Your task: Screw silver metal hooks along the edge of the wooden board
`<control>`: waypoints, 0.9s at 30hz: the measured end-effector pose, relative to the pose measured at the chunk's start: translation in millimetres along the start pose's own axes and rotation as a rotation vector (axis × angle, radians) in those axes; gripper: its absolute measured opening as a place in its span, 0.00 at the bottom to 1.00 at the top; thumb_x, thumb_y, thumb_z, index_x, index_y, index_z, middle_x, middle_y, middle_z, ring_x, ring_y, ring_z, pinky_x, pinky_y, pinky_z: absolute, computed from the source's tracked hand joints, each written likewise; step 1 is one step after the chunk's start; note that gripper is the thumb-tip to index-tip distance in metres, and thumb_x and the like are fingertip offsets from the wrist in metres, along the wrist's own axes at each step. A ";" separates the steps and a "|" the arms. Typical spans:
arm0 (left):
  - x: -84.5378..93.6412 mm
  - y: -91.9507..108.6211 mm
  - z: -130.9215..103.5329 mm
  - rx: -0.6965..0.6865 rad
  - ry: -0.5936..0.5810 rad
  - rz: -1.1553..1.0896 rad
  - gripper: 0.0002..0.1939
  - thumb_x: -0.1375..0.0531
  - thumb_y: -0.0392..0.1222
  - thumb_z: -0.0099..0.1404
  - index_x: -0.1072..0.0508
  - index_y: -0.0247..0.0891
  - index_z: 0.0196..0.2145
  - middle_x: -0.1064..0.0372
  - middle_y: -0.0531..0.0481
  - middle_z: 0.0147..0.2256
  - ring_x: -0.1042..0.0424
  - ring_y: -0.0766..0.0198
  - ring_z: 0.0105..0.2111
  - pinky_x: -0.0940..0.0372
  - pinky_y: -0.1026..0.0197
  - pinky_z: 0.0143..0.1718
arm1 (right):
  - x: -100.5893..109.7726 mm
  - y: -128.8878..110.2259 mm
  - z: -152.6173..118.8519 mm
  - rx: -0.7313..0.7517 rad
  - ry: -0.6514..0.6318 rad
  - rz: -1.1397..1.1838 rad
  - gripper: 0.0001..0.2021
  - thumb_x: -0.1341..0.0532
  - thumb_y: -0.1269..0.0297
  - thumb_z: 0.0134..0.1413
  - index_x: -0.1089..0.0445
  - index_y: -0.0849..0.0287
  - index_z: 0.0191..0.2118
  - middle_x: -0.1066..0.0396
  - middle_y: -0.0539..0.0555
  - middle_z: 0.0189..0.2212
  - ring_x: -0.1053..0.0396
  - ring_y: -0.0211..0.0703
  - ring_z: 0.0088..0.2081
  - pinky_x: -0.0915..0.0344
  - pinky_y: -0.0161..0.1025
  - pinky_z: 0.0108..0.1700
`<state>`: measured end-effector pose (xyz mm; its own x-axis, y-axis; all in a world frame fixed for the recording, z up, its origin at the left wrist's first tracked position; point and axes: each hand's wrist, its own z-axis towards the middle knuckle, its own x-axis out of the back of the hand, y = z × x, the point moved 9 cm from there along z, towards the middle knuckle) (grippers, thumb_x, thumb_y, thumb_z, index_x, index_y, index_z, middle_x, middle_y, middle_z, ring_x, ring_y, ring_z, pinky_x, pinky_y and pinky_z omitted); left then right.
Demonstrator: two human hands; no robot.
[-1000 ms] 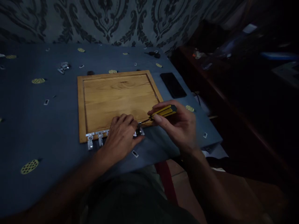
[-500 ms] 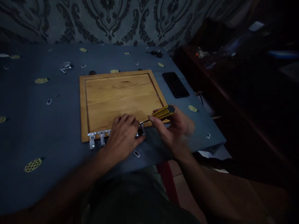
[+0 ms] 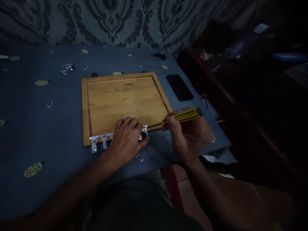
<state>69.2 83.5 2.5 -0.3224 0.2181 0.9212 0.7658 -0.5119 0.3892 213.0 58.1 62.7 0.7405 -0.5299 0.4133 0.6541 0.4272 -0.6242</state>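
Note:
A wooden cabinet door [image 3: 125, 99] lies flat with its recessed panel facing up. Along its near edge sit several metal hinges [image 3: 94, 144], their arms jutting toward me. My left hand [image 3: 126, 139] covers the middle of that row, its fingers curled over the hinge [image 3: 145, 131] nearest the door's right end; the thumb is beneath it. My right hand [image 3: 189, 138] grips a yellow-and-black screwdriver [image 3: 184, 116] by its handle. The thin shaft points left at this hinge, held at a low slant above the door's edge. Whether the tip touches a screw cannot be made out.
A black phone [image 3: 180, 87] lies right of the door on the blue patterned tablecloth [image 3: 60, 128]. Loose metal hinges [image 3: 67, 69] rest at the back left, and a small dark object [image 3: 160, 55] at the back right. Beyond the table's right edge stands dark reddish furniture [image 3: 216, 80].
My right hand has drawn the screwdriver to the right, away from the hinge, and tipped it flatter. My left hand stays on the hinges.

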 end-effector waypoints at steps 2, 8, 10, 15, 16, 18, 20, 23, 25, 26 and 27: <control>0.8 0.5 0.1 -0.005 0.009 0.010 0.14 0.33 0.48 0.68 0.24 0.35 0.44 0.28 0.44 0.45 0.31 0.48 0.50 0.37 0.47 0.51 | -5.0 1.7 -3.0 0.019 -0.031 -0.013 0.05 0.36 0.59 0.66 0.28 0.52 0.40 0.26 0.46 0.29 0.27 0.40 0.28 0.30 0.42 0.33; 0.2 -0.1 0.0 -0.007 0.008 0.013 0.15 0.32 0.48 0.68 0.24 0.35 0.45 0.28 0.44 0.45 0.31 0.48 0.50 0.37 0.48 0.51 | -12.9 0.8 -2.4 0.051 -0.044 -0.022 0.03 0.36 0.61 0.66 0.29 0.52 0.39 0.26 0.48 0.30 0.27 0.41 0.29 0.29 0.42 0.34; 0.7 0.1 -0.3 -0.011 0.018 0.016 0.15 0.32 0.48 0.67 0.24 0.34 0.45 0.28 0.44 0.45 0.31 0.48 0.50 0.37 0.48 0.51 | -15.2 2.5 -2.4 0.040 -0.057 0.002 0.03 0.36 0.61 0.66 0.29 0.52 0.40 0.25 0.48 0.31 0.26 0.41 0.30 0.28 0.42 0.35; 0.6 0.5 -0.6 -0.016 0.020 0.020 0.16 0.32 0.49 0.67 0.24 0.34 0.45 0.28 0.44 0.45 0.30 0.48 0.49 0.35 0.47 0.51 | -16.1 2.6 0.0 0.027 -0.088 -0.004 0.05 0.36 0.59 0.65 0.29 0.53 0.38 0.26 0.48 0.30 0.26 0.41 0.29 0.27 0.41 0.35; 0.7 0.6 -0.6 -0.017 0.019 0.021 0.16 0.32 0.49 0.67 0.23 0.34 0.46 0.28 0.43 0.45 0.30 0.48 0.50 0.35 0.47 0.51 | -16.8 1.8 1.0 0.030 -0.108 -0.004 0.05 0.36 0.59 0.64 0.29 0.53 0.38 0.25 0.48 0.30 0.26 0.41 0.29 0.27 0.41 0.35; 1.0 1.2 -0.5 -0.020 0.022 0.019 0.17 0.32 0.48 0.67 0.23 0.33 0.46 0.28 0.43 0.45 0.30 0.48 0.50 0.35 0.46 0.51 | -19.5 0.7 3.0 0.034 -0.161 0.014 0.05 0.35 0.60 0.64 0.28 0.54 0.38 0.25 0.49 0.30 0.27 0.40 0.29 0.27 0.40 0.36; 1.4 1.4 -0.6 -0.020 0.032 0.014 0.16 0.32 0.48 0.67 0.23 0.33 0.46 0.28 0.43 0.45 0.30 0.47 0.50 0.35 0.46 0.52 | -21.5 1.0 5.0 0.023 -0.204 0.064 0.04 0.34 0.61 0.63 0.28 0.54 0.37 0.24 0.49 0.32 0.27 0.39 0.29 0.27 0.40 0.36; 1.0 0.5 -0.7 -0.013 0.039 0.004 0.16 0.32 0.48 0.67 0.23 0.34 0.45 0.28 0.43 0.45 0.30 0.47 0.50 0.36 0.47 0.52 | -23.7 3.0 7.7 -0.037 -0.262 0.188 0.03 0.33 0.62 0.62 0.26 0.54 0.38 0.25 0.49 0.34 0.26 0.39 0.31 0.28 0.38 0.35; 0.3 -0.1 -0.6 -0.011 0.040 0.000 0.16 0.32 0.49 0.67 0.23 0.34 0.45 0.28 0.43 0.45 0.30 0.47 0.51 0.36 0.47 0.52 | -25.5 2.9 9.2 -0.087 -0.317 0.264 0.04 0.33 0.61 0.62 0.25 0.53 0.41 0.24 0.49 0.36 0.25 0.40 0.35 0.27 0.37 0.35; 0.0 -0.3 -0.6 -0.011 0.038 -0.002 0.17 0.32 0.49 0.67 0.23 0.34 0.46 0.28 0.43 0.47 0.31 0.47 0.52 0.37 0.47 0.52 | -26.1 2.3 9.9 -0.111 -0.348 0.295 0.07 0.33 0.60 0.62 0.25 0.53 0.44 0.23 0.50 0.38 0.24 0.41 0.37 0.27 0.37 0.36; -0.3 -0.4 -0.5 -0.013 0.037 -0.006 0.17 0.31 0.48 0.67 0.23 0.33 0.47 0.28 0.43 0.47 0.31 0.47 0.53 0.37 0.47 0.53 | -26.8 1.2 10.6 -0.129 -0.382 0.317 0.09 0.33 0.60 0.63 0.24 0.52 0.47 0.23 0.51 0.40 0.24 0.41 0.39 0.26 0.37 0.37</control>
<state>68.8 83.3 2.1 -0.3479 0.1904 0.9180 0.7565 -0.5213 0.3949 195.6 80.6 57.8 0.9186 -0.0728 0.3885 0.3819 0.4171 -0.8247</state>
